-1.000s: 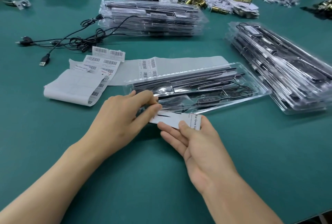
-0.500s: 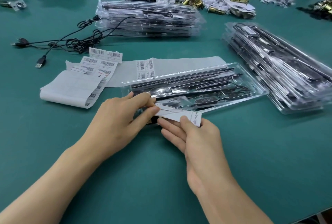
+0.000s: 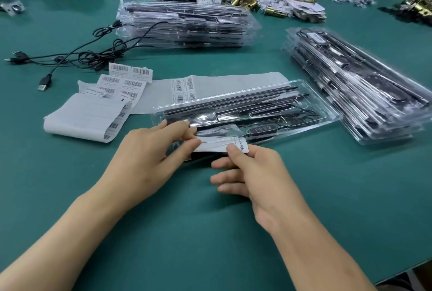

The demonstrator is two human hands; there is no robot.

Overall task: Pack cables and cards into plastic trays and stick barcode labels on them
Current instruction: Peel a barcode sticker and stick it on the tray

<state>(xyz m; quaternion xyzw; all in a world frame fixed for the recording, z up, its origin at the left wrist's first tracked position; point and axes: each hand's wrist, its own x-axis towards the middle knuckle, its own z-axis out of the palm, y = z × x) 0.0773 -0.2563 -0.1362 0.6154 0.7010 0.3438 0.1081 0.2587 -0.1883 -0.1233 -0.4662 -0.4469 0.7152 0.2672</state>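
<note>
The left hand (image 3: pixel 149 157) pinches the left end of a white card (image 3: pixel 217 144) between thumb and forefinger. The right hand (image 3: pixel 257 174) pinches its right end, thumb on top, with the other fingers loosely spread beneath. The card, printed "Grow Light", hangs across the near left corner of the clear plastic tray (image 3: pixel 322 122). The tray lies on the green surface (image 3: pixel 210 232) just beyond both hands, and a black cable controller (image 3: pixel 263 129) sits in one hollow.

Whether the card's edge is already inside the tray cannot be told. Held only by its ends, the card could bow or crease if the hands close toward each other. It could also snag on the tray's lip and go in crooked. Neither hand pins the tray, so a push on the card would likely slide the light plastic away. That could ruck the barcode label sheets (image 3: pixel 121 85) lying against its far side, or jolt the cable out of its recess. The stack of filled trays (image 3: pixel 364 94) to the right sits near enough to be nudged.
</note>
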